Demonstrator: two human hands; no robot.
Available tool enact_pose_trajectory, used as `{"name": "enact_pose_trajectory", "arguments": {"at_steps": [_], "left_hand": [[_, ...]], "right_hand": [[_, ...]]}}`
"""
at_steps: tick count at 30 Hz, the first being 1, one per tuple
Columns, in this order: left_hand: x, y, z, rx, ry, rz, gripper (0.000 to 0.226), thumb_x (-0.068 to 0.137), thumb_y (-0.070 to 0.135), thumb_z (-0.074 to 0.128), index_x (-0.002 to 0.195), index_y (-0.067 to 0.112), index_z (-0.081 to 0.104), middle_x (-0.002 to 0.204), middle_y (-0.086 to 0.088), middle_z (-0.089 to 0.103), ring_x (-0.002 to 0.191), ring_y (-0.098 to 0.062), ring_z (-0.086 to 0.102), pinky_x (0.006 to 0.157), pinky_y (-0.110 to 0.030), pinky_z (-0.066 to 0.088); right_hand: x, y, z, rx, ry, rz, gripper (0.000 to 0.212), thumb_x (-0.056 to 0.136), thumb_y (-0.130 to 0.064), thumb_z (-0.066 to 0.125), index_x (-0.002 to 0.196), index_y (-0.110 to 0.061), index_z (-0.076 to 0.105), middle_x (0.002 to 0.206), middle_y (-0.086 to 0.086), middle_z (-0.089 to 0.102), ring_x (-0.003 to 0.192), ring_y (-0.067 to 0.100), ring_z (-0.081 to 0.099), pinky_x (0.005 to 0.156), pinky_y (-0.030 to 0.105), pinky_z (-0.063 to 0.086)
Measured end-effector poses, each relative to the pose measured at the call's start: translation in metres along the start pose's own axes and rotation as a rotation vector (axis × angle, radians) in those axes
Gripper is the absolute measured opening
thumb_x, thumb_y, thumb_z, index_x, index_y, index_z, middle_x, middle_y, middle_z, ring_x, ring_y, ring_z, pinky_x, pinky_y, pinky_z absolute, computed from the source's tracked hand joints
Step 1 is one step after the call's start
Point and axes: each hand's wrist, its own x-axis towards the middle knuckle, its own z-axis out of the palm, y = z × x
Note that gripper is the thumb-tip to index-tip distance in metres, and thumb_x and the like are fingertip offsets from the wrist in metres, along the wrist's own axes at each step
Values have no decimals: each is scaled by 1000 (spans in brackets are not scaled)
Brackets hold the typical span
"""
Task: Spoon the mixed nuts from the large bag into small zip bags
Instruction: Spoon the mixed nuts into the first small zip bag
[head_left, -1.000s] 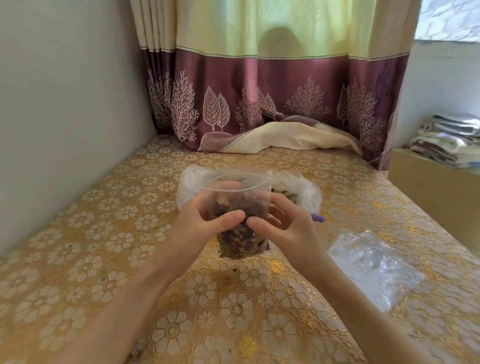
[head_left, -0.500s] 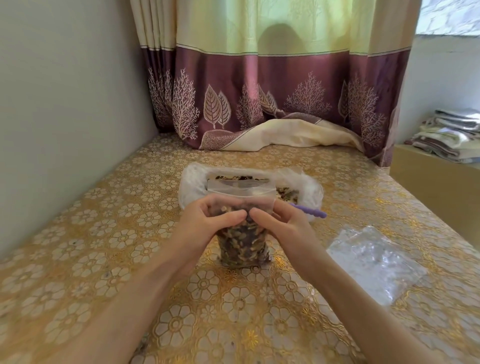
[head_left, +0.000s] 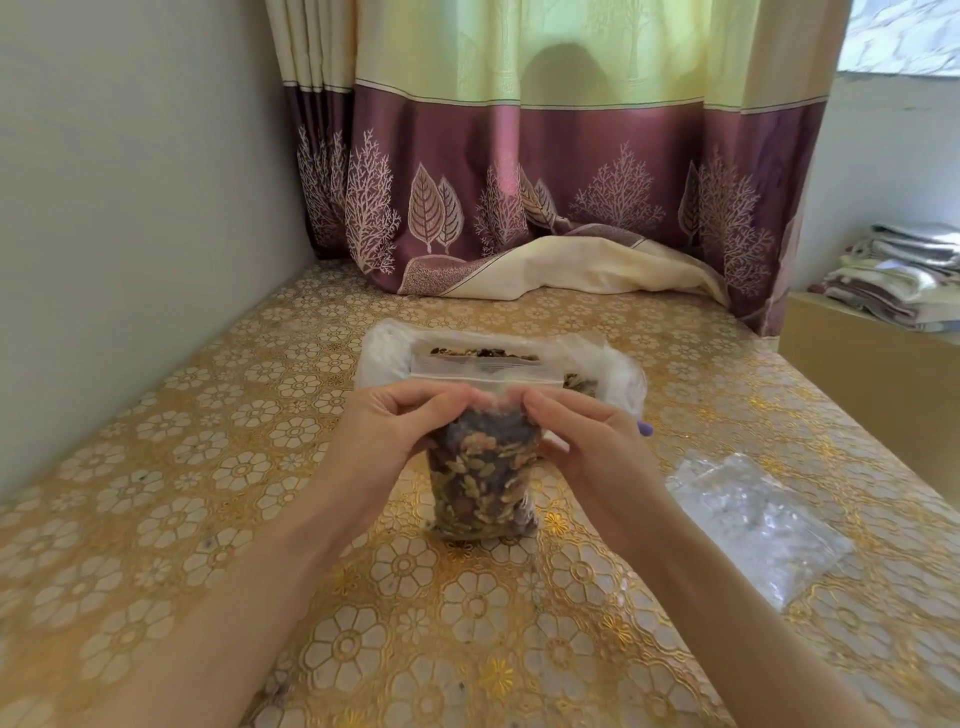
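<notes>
The small zip bag (head_left: 483, 467), whose mouth gaped round a second ago, now has its top pressed flat, and it stands on the flowered tablecloth (head_left: 156, 493) just in front of the large bag (head_left: 613, 364). The left hand (head_left: 395, 441) and right hand (head_left: 587, 452) pinch it below the zip strip. It is packed with mixed nuts (head_left: 483, 483); empty zip bags (head_left: 758, 519) lie to its right.

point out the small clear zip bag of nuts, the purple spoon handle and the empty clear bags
small clear zip bag of nuts (head_left: 483, 483), head view, nut-filled front
purple spoon handle (head_left: 645, 428), head view, tip
empty clear bags (head_left: 758, 525), head view, middle
</notes>
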Motion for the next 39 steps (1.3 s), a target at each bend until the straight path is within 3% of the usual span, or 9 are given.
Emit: {"name": "enact_pose_trajectory", "arguments": {"at_steps": [7, 25, 31, 36, 39], "left_hand": [[2, 4, -7, -92, 0, 24, 21, 66, 25, 69, 84, 19, 77, 84, -8, 74, 85, -15, 70, 67, -18, 53], [1, 7, -8, -14, 7, 41, 17, 72, 24, 63, 79, 21, 78, 83, -5, 75, 78, -15, 71, 64, -16, 52], [0, 5, -4, 62, 66, 99, 17, 71, 28, 65, 80, 20, 77, 81, -5, 74, 80, -12, 70, 69, -15, 52], [0, 2, 0, 156, 115, 141, 19, 72, 37, 63, 74, 23, 76, 79, 1, 75, 83, -8, 69, 83, -25, 50], [-1, 0, 2, 192, 134, 169, 19, 77, 34, 62, 79, 19, 73, 79, 2, 74, 82, -9, 70, 80, -22, 51]], "right_hand": [[-1, -3, -3, 58, 72, -66, 17, 74, -24, 62, 73, -15, 77, 72, -4, 70, 72, 3, 65, 65, 14, 49], [-1, -8, -6, 23, 213, -60, 15, 67, -27, 69, 68, -13, 75, 67, 1, 70, 68, 9, 63, 70, 21, 50], [1, -4, -6, -139, 232, -111, 13, 84, -17, 66, 73, -18, 73, 68, -1, 70, 66, 11, 64, 77, 33, 54], [2, -3, -5, -249, 238, -195, 15, 87, -14, 64, 74, -18, 69, 64, -4, 68, 61, 6, 63, 70, 21, 53], [2, -3, -4, -268, 236, -209, 15, 88, -12, 62, 75, -17, 66, 63, -6, 66, 61, 6, 60, 70, 20, 53]]}}
